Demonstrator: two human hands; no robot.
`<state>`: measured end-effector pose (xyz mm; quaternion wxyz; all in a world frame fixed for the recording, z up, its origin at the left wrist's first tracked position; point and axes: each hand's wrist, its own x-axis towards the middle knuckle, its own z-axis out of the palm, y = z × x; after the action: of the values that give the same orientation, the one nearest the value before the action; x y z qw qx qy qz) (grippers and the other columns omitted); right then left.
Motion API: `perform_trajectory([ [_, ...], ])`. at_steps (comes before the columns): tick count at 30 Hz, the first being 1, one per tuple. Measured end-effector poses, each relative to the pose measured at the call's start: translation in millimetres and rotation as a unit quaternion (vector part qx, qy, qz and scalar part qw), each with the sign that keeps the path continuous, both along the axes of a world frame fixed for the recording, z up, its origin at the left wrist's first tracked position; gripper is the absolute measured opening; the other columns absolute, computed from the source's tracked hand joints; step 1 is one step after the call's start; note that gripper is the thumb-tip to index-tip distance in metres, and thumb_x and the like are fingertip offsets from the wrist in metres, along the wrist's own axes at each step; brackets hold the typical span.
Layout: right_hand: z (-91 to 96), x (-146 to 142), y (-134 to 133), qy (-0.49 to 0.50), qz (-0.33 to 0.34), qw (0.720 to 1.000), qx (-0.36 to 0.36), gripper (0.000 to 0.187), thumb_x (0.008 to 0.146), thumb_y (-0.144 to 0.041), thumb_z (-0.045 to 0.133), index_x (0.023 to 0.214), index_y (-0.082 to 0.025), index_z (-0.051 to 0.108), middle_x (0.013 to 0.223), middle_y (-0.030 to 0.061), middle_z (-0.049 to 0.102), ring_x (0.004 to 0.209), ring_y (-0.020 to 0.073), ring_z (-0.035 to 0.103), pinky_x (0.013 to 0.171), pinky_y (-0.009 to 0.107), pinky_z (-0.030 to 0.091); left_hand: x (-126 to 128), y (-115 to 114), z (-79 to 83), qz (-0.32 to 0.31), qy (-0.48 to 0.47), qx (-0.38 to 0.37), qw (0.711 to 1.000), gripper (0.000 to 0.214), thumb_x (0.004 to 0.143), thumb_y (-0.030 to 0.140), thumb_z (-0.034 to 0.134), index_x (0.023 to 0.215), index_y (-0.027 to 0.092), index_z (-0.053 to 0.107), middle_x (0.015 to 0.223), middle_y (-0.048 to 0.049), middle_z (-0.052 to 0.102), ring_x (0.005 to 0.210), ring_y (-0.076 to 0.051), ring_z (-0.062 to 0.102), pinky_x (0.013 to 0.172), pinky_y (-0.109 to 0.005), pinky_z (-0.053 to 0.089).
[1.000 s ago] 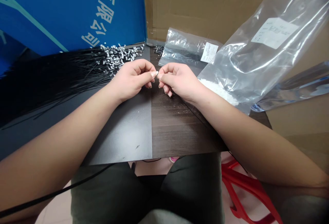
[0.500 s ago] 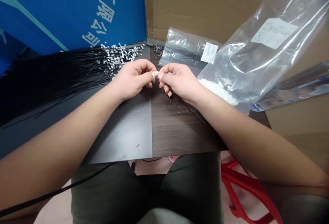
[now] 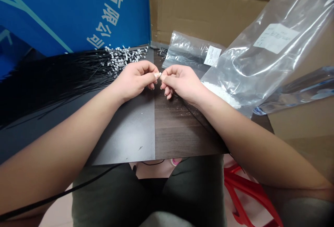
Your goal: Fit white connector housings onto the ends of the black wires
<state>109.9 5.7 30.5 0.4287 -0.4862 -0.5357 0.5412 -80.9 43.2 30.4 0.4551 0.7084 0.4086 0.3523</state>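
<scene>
The left hand (image 3: 134, 81) and the right hand (image 3: 181, 82) meet above the middle of the desk (image 3: 182, 133). Both are narrow, thumb & first finger pinching from each side a tiny pale piece (image 3: 159, 75), which sits right between the fingertips and is too small to tell its exact form. Prob. both hands are needed b/c the piece is so small, and the other fingers curl under, which seems to keep the grip firm. The forearms reach in from both sides w/ wrists low, maybe for steady support in such fine work. On the left part of the desk lies a large bundle of thin black strands (image 3: 60, 84), all running approx. the same way, w/ small white square ends (image 3: 122, 58) gathered near the far edge, perhaps so one strand can be taken w/o tangling. A small heap of dark bits (image 3: 162, 52) lies at the far edge, just past the hands. To the right, a smaller clear plastic bag (image 3: 188, 51) w/ dark contents lies flat, and a big clear plastic bag (image 3: 250, 56) w/ white label and white granules (image 3: 221, 95) leans up, likely to keep the contents within easy reach. Behind stand a cardboard box (image 3: 203, 11) and a blue board (image 3: 73, 11) w/ white Chinese characters
</scene>
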Motion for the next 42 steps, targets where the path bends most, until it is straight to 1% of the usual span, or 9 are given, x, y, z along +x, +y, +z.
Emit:
perform_trajectory([
  [3,5.6,2.2,0.8,-0.002,0.02,1.0,-0.013,0.018,0.097,-0.012,0.075,0.084,-0.016,0.064,0.073,0.0035,0.073,0.057,0.0117,0.068,0.055,0.024,0.06,-4.4,2.7,0.5,-0.017,-0.011,-0.029,0.999,0.011,0.089,0.026,0.078,0.086,0.017,0.072,0.075,-0.0034,0.071,0.064,-0.013,0.064,0.068,-0.028,0.052],
  [7,8.5,11.6,6.1,0.0,0.013,1.0,-0.014,0.019,0.101,-0.021,0.075,0.085,-0.016,0.067,0.08,0.005,0.076,0.062,0.0118,0.071,0.06,0.025,0.062,-8.3,4.4,1.4,-0.049,-0.011,-0.067,0.996,0.012,0.087,0.024,0.08,0.085,0.016,0.072,0.075,-0.0027,0.069,0.062,-0.012,0.063,0.064,-0.026,0.052],
  [11,8.6,20.8,9.1,-0.046,0.037,0.998,0.014,0.02,0.103,-0.021,0.071,0.084,-0.015,0.07,0.08,0.0051,0.076,0.058,0.01,0.066,0.053,0.023,0.056,-10.6,5.0,2.2,-0.078,0.007,-0.083,0.993,0.014,0.086,0.027,0.081,0.085,0.016,0.071,0.076,-0.0023,0.069,0.063,-0.011,0.063,0.065,-0.026,0.052],
  [16,12.2,22.6,4.6,-0.113,0.094,0.989,0.018,0.019,0.099,-0.019,0.077,0.081,-0.015,0.075,0.078,0.0048,0.075,0.054,0.0075,0.06,0.044,0.02,0.043,-12.9,5.5,2.8,-0.11,0.055,-0.073,0.99,0.015,0.085,0.033,0.08,0.086,0.019,0.075,0.078,-0.0029,0.071,0.064,-0.013,0.063,0.063,-0.026,0.052],
  [20,15.6,21.8,2.0,-0.126,0.103,0.987,-0.001,0.018,0.095,-0.01,0.079,0.078,-0.015,0.074,0.075,0.0053,0.075,0.053,0.0086,0.058,0.044,0.022,0.042,-12.6,4.1,5.7,-0.123,0.093,-0.074,0.985,0.013,0.084,0.034,0.08,0.082,0.021,0.077,0.073,-0.0021,0.07,0.061,-0.014,0.061,0.06,-0.026,0.048],
  [28,16.1,21.1,1.0,-0.133,0.126,0.983,-0.004,0.02,0.091,-0.009,0.081,0.075,-0.015,0.072,0.069,0.0026,0.071,0.054,0.0083,0.056,0.047,0.02,0.042,-13.3,4.2,5.9,-0.124,0.113,-0.084,0.982,0.011,0.083,0.032,0.082,0.084,0.021,0.08,0.072,-0.0038,0.072,0.06,-0.015,0.062,0.059,-0.027,0.047],
  [32,12.7,21.1,3.4,-0.096,0.102,0.99,-0.007,0.018,0.092,-0.006,0.075,0.077,-0.016,0.071,0.069,0.0009,0.068,0.055,0.0074,0.053,0.047,0.02,0.04,-11.3,4.2,3.7,-0.097,0.069,-0.089,0.989,0.01,0.085,0.029,0.082,0.084,0.019,0.08,0.075,-0.0049,0.074,0.059,-0.013,0.063,0.056,-0.025,0.048],
  [35,8.9,21.3,7.7,-0.036,0.051,0.998,-0.006,0.017,0.093,-0.01,0.074,0.078,-0.017,0.068,0.071,0.0001,0.067,0.054,0.0069,0.051,0.046,0.02,0.037,-6.8,1.8,0.5,-0.057,0.004,-0.097,0.994,0.015,0.087,0.031,0.083,0.086,0.017,0.08,0.08,-0.0073,0.077,0.06,-0.012,0.065,0.054,-0.024,0.049],
  [42,3.6,12.6,9.5,0.036,-0.041,0.998,0.03,0.017,0.092,-0.019,0.077,0.081,-0.02,0.064,0.066,-0.0039,0.06,0.056,0.0086,0.05,0.053,0.023,0.039,8.3,-13.1,-9.7,-0.057,-0.137,-0.221,0.964,0.033,0.085,0.042,0.092,0.097,0.013,0.079,0.1,-0.0132,0.082,0.078,-0.019,0.08,0.074,-0.031,0.065],
])
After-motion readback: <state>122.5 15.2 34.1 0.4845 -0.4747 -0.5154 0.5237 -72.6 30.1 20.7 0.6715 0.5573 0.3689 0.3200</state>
